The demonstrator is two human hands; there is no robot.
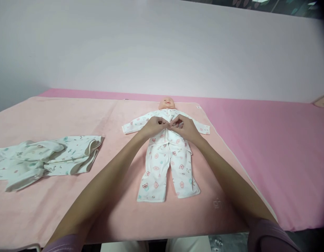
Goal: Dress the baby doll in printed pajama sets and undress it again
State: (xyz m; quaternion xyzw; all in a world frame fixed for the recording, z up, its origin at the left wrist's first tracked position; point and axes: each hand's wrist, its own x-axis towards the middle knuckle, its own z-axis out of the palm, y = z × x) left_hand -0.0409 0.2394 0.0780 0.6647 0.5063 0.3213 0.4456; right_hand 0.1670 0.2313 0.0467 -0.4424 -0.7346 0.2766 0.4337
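A baby doll (167, 103) lies face up on a light pink towel (72, 112), head toward the wall. It wears a white top (140, 123) and white trousers (156, 171) printed with small pink figures. My left hand (153, 126) and my right hand (184, 126) meet over the doll's chest. The fingertips of both pinch the front of the top at its middle opening. What lies between the fingers is too small to make out.
A second white baby garment set (46, 157) with green print lies crumpled on the towel at the left. The towel covers a darker pink bed sheet (277, 147). A pale wall stands behind. The bed's near edge runs just before my knees.
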